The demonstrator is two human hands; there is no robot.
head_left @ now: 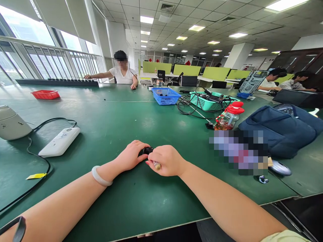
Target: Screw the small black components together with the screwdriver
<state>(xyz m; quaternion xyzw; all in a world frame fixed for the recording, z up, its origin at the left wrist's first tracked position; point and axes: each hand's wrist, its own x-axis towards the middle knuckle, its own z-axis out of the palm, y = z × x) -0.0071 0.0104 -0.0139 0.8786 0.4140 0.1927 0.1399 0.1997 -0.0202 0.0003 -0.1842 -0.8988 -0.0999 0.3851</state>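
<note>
Both my hands rest close together on the green table [121, 124] near its front edge. My left hand [131, 155] is curled, its fingers closed around a small black object [147, 150] that sits on the tabletop. My right hand [166, 160] is in a fist beside it, gripping a thin tool whose pale rounded end [157, 165] sticks out below the fingers. The tool's tip is hidden near the black object. A pale bangle [100, 177] circles my left wrist.
A white power strip [60, 141] with a black cable lies at left, next to a white appliance [10, 125]. A blue bag [280, 129], a red-lidded bottle [230, 117], blue [166, 95], teal [209, 101] and red [45, 94] baskets stand farther off. People sit across the table.
</note>
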